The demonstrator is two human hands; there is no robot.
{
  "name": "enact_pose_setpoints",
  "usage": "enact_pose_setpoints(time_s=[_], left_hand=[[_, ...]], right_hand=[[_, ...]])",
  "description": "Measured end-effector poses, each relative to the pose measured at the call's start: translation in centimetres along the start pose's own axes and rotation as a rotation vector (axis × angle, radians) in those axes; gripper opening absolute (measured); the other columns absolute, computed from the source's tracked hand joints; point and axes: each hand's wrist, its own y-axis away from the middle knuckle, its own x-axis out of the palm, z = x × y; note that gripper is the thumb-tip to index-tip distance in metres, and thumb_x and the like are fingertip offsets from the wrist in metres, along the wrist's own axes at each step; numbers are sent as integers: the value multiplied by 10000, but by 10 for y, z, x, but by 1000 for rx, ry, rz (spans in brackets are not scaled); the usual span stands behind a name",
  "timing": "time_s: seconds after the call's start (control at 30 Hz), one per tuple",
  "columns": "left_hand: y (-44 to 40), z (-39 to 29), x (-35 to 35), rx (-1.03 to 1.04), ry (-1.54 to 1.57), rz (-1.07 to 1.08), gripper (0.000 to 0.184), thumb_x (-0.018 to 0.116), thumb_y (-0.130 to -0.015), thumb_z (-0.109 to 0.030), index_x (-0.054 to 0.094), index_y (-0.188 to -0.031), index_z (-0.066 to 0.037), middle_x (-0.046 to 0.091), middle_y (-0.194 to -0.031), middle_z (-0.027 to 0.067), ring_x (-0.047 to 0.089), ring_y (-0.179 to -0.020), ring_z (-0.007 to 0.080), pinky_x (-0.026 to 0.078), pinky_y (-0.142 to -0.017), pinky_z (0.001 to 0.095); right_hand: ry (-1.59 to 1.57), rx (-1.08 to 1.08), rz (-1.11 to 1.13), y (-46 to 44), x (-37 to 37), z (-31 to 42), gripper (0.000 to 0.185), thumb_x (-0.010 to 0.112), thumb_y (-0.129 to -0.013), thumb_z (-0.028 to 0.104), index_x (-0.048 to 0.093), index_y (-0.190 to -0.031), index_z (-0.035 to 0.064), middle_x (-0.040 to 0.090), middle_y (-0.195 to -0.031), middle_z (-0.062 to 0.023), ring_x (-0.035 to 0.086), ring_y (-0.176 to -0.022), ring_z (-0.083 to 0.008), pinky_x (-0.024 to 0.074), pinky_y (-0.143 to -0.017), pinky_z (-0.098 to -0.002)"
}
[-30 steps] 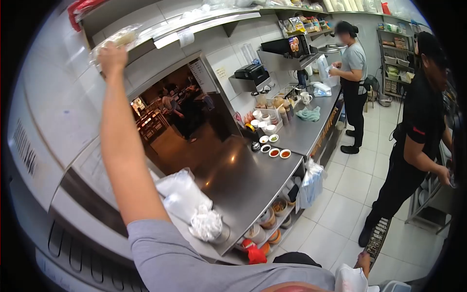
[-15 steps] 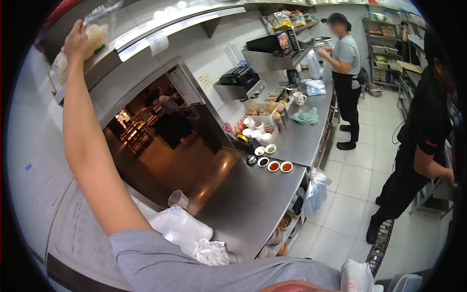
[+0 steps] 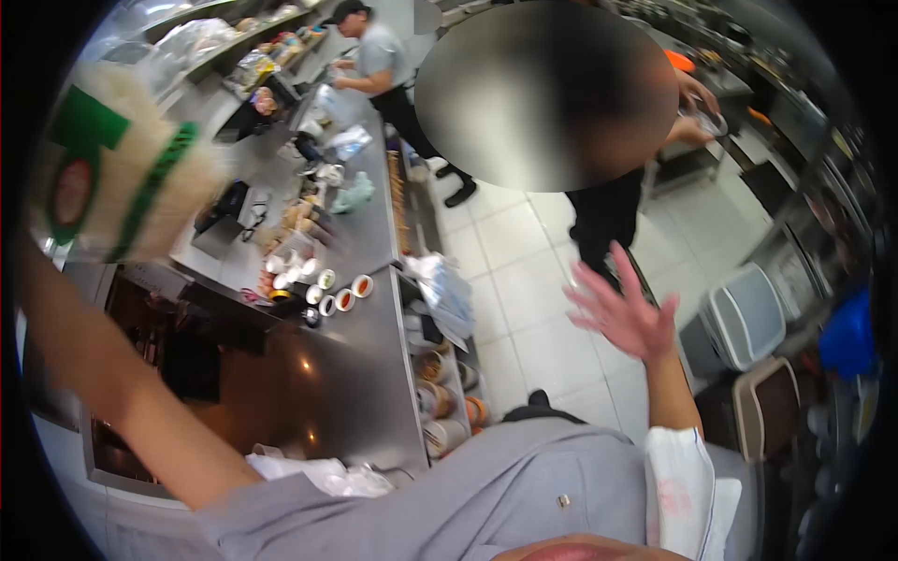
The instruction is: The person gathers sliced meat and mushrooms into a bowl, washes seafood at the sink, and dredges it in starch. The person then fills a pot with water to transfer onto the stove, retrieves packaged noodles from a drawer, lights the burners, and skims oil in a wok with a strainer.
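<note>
Noodle pack (image 3: pixel 140 159): upper left of the frame, raised above the counter line, clear film over pale strands, blurred. Its narrow green printed band (image 3: pixel 157 192) slants from upper right down to lower left; a green oval label (image 3: pixel 75 192) lies left of it, stretched nearly upright. Long axis of the pack as a whole: cannot be told, since the left side fades into the dark lens rim; likewise which end leads. Left forearm (image 3: pixel 140 393) runs from lower centre-left up to the pack's lower left edge; the left hand is lost behind the pack or in the rim, so finger state cannot be told. Right hand (image 3: pixel 622 309): right of centre, fingers splayed wide, nothing held, in front of the white tiled floor (image 3: pixel 510 323). Steel counter (image 3: pixel 365 374) at centre-left carries sauce cups (image 3: pixel 345 299) and, farther up, a pale green cloth (image 3: pixel 353 194). Co-worker in a grey shirt (image 3: pixel 382 61), top centre, stands beside the counter.
</note>
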Motion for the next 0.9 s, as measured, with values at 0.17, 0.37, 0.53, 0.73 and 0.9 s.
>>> enact_pose_setpoints(time_s=[0.17, 0.37, 0.53, 0.73, 0.9], left_hand=[[102, -119, -72, -82, 393, 134, 259, 422, -909, -98, 608, -1088, -94, 626, -1029, 107, 607, -915, 269, 483, -796, 349], [-45, -303, -366, -1020, 1871, 644, 216, 563, -887, -176, 625, -912, 30, 587, -816, 114, 517, -739, 180, 453, -678, 323], [-151, -421, -577, -443, 3122, 1436, 129, 546, -890, -123, 451, -803, -115, 360, -665, -75, 319, -552, 16, 245, -459, 181], [-262, -430, -789, 383, 3546, 1787, 101, 511, -917, -155, 479, -961, -69, 511, -710, -4, 433, -540, 53, 324, -447, 211], [-388, -397, -885, 693, 3537, 1170, 216, 529, -888, -236, 549, -970, -38, 573, -878, 117, 565, -845, 204, 467, -751, 321]], right_hand=[[843, -485, 364, 13, 73, 111, 1035, 426, -708, 786, 136, -1443, 119, 49, -1491, -217, 44, -1379, -365, 85, -1071, -522], [1925, -1031, -613, 203, 113, 172, 340, 696, -696, 250, 553, -924, 41, 497, -926, -116, 504, -857, -298, 452, -703, -377], [2063, -67, -1047, 375, 100, 105, 202, 586, -808, 229, 551, -752, 38, 549, -831, -83, 543, -852, -262, 487, -685, -370], [1954, -180, -1841, 526, 104, 71, 359, 627, -775, 183, 565, -1076, -2, 483, -1233, -142, 432, -1139, -333, 416, -916, -427], [1958, -395, -2050, 653, 101, 119, 224, 569, -801, 54, 587, -1015, -8, 587, -1049, -138, 527, -1023, -314, 391, -915, -397]])
